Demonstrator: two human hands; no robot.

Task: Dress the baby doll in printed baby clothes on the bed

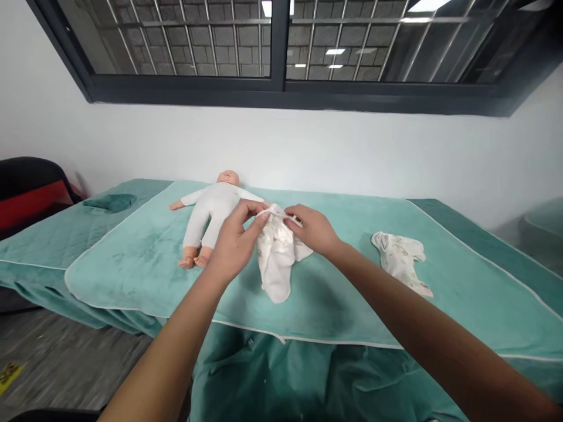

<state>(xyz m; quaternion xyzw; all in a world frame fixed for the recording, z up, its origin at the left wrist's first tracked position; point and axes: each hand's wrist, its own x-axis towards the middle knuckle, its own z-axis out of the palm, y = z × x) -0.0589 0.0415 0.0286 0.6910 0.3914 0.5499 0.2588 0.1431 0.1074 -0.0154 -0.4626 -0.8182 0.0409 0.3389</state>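
A small white baby garment (277,258) hangs bunched between my two hands, above the green bed cover. My left hand (240,237) pinches its upper edge between thumb and fingers. On the other side, my right hand (312,228) grips the same edge, fingers curled in. Which part of the garment this edge is, I cannot tell. Behind my left hand lies a baby doll (215,205) on its back, dressed in a white long-sleeved body suit, with bare feet toward me. Part of its arm is hidden by my left hand.
A second patterned white baby garment (400,258) lies flat on the right of the green bed cover (347,281). A black and red chair (33,196) stands at the left. A wall with a dark-framed barred window (281,82) rises behind the bed.
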